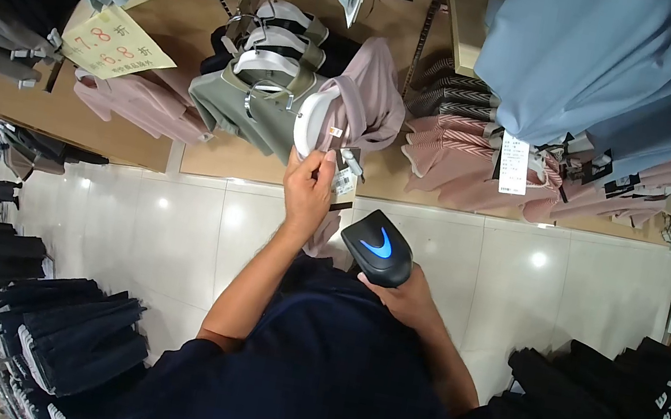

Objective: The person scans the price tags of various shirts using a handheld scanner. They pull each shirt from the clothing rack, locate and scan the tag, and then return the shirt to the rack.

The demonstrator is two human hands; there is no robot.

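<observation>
My left hand point(307, 191) is closed round the lower end of a white clothes hanger point(307, 126) that carries a pink shirt point(378, 96). Right beside its thumb, a price tag point(344, 186) with a printed label hangs from the shirt, its face turned up. In my right hand point(405, 296) is a black handheld barcode scanner point(376, 244) with a blue curved mark on top. The scanner's head points up toward the tag, a short distance away. Behind the pink shirt, a grey-green shirt point(251, 105) hangs on the rail.
Pink and striped shirts point(453, 154) hang to the right, with a long white tag point(514, 165) in front. Blue garments point(594, 67) hang overhead. A yellow discount sign point(117, 45) is at upper left. Racks of dark trousers point(77, 326) stand on both sides over the tiled floor point(180, 227).
</observation>
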